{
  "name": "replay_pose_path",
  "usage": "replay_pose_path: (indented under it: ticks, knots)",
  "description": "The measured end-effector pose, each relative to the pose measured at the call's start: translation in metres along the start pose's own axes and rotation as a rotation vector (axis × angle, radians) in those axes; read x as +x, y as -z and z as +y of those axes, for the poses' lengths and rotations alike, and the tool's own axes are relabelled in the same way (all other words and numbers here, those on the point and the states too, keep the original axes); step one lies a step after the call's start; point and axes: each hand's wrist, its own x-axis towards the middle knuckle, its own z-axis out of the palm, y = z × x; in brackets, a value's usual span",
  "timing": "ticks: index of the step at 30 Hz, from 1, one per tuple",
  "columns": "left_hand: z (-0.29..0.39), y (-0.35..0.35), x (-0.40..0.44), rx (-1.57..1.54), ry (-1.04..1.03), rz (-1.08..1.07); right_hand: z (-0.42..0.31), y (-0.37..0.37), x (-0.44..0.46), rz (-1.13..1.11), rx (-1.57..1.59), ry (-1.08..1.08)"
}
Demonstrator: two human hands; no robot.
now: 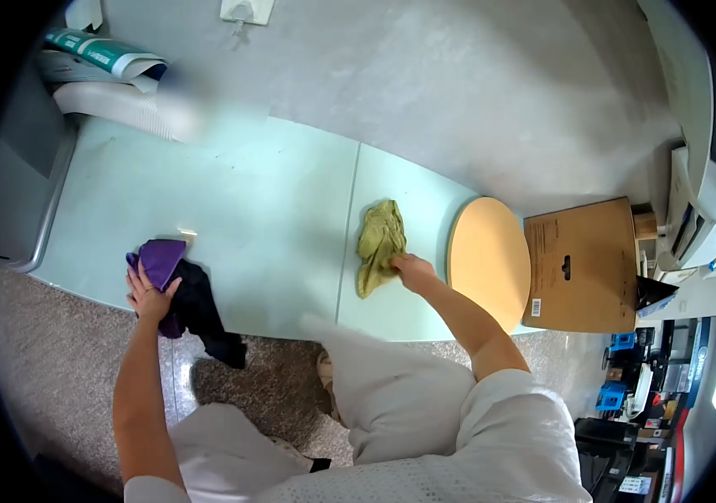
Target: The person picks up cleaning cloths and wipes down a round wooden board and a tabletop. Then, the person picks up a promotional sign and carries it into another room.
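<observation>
Clock positions take the green cloth (380, 243) as the dial centre, with 12 o'clock toward the wall (459, 92).

1. Green cloth: lies crumpled on the pale table (249, 201), just right of the seam (347, 226) between 2 table panels.
2. Right hand (415, 272): positioned at 4 o'clock, fingers clamped on the lower right edge of the green cloth. The fingertips are partly hidden.
3. Left hand (147, 298): positioned between 8 and 9 o'clock, at the near table edge. Fingers and thumb are apart, laid over the purple cloth (163, 254).
4. Purple cloth: located at 9 o'clock, bunched under the left hand. A black cloth (199, 303) adjoins it and hangs past the near table edge. Whether the 2 colours belong to 1 article cannot be told.
5. Tan round panel (490, 260): located at 3 o'clock, near the right hand. What supports it cannot be told.
6. Cardboard box (580, 293): located at 3 o'clock, beyond the tan round panel.
7. White ribbed roll (115, 105): located at 10 o'clock, at the far left table corner, with a green-and-white roll (94, 50) above it in view.
8. Wall plate (249, 8): located at 11 o'clock.
</observation>
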Motion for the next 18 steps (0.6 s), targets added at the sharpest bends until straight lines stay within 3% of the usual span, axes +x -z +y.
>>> replay_pose_path:
  ticks: [3,5,8,11,13,15,18]
  knots:
    - [-0.003,0.000,0.000,0.009,-0.011,-0.001,0.039,0.009,0.012,-0.056,-0.460,-0.215]
    - [-0.001,0.004,-0.002,0.022,0.007,-0.022,0.036,0.024,0.007,0.012,-0.260,-0.454]
    - [-0.001,0.005,-0.002,0.025,0.015,-0.029,0.020,0.008,0.011,0.256,0.714,-0.406]
    - [-0.007,0.001,-0.001,0.028,0.003,-0.022,-0.018,-0.014,0.036,0.360,1.154,-0.464]
    - [-0.008,0.002,0.000,0.027,0.005,-0.028,-0.025,-0.026,0.082,0.405,1.044,-0.793]
    - [-0.009,0.000,-0.003,0.022,-0.010,-0.023,-0.012,-0.039,0.113,0.543,0.880,-0.991]
    - [-0.010,-0.001,-0.006,-0.002,-0.030,0.017,0.021,-0.028,0.134,0.869,0.707,-1.031]
